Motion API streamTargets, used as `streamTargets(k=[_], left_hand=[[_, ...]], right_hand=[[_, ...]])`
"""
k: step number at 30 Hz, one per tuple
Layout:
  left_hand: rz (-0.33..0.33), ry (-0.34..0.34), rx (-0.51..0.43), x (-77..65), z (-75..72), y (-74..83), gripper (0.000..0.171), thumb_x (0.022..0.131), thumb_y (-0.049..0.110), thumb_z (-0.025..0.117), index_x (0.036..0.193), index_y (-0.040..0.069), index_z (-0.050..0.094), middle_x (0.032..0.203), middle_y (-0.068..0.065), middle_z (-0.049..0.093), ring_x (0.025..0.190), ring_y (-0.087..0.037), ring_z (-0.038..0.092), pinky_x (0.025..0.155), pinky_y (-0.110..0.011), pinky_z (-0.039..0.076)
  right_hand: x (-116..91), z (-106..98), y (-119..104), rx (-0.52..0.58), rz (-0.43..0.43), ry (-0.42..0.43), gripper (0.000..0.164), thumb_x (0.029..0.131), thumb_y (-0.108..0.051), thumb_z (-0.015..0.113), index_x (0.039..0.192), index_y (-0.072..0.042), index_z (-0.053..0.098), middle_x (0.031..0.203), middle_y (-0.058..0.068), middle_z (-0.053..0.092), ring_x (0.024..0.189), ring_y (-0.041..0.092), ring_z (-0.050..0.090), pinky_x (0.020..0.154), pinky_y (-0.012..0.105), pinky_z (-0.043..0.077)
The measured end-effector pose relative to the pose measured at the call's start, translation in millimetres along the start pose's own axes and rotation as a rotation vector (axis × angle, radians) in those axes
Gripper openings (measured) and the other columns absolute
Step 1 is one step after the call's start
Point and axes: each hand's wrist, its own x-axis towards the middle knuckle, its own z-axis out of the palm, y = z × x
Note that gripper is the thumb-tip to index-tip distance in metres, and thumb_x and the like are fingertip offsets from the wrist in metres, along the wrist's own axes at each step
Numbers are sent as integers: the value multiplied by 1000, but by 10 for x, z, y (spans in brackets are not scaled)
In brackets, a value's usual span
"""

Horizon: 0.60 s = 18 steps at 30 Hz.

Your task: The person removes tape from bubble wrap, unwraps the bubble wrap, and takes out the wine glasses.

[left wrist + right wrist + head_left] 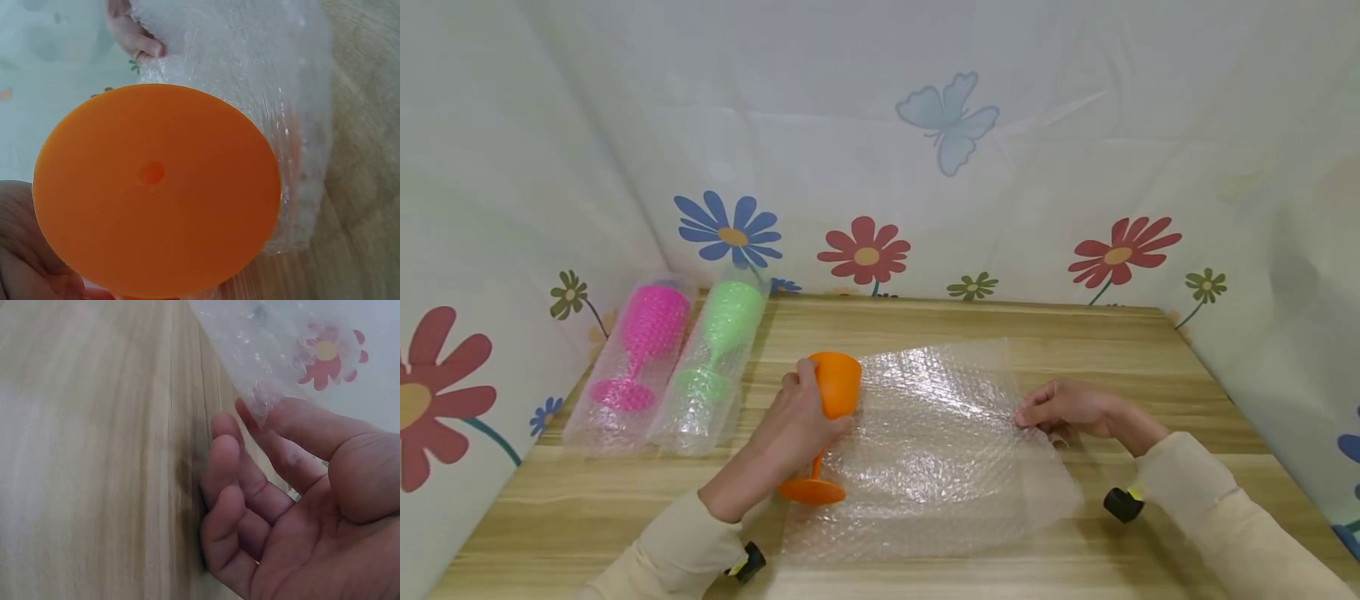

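My left hand [801, 418] grips an orange plastic goblet [838, 385] round its cup, over the left side of a clear bubble wrap sheet [925, 458]. The goblet leans slightly, its foot toward me. In the left wrist view the round underside of the orange goblet [156, 194] covers much of the picture and hides most of the fingers. At the sheet's right edge my right hand [1071, 408] pinches the plastic between thumb and forefinger. The right wrist view shows that pinched corner of bubble wrap [265, 394], with the other fingers of the right hand [281, 506] loosely curled.
On the left of the wooden table [1150, 358] lie a pink goblet [655, 321] and a green goblet [730, 317], side by side, each inside bubble wrap. A flower-printed cloth [1037, 167] stands as a wall behind the table and at both sides.
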Motion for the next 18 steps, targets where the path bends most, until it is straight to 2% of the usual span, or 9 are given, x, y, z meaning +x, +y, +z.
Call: streamTargets(k=[4,12,18], left_hand=[[-11,-3,5,3,5,7,86,86,28,84,143,0,25,111,-22,48,83,-32,56,73,-40,51],[-7,12,14,2,10,5,85,86,27,84,141,-1,26,108,-21,48,82,-32,55,73,-40,51],[-40,-2,-22,41,14,8,94,86,27,83,150,2,19,116,-22,48,90,-34,56,79,-43,53]], right_hand=[[-3,26,-52,-69,12,45,19,98,-18,72,97,0,75,71,-2,55,62,11,49,56,23,41],[-3,76,-97,-116,15,125,20,97,-18,73,98,2,76,70,-2,53,63,13,47,58,25,39],[3,71,-109,-134,-9,174,20,97,-17,74,100,3,77,73,-2,58,66,14,49,59,25,41]])
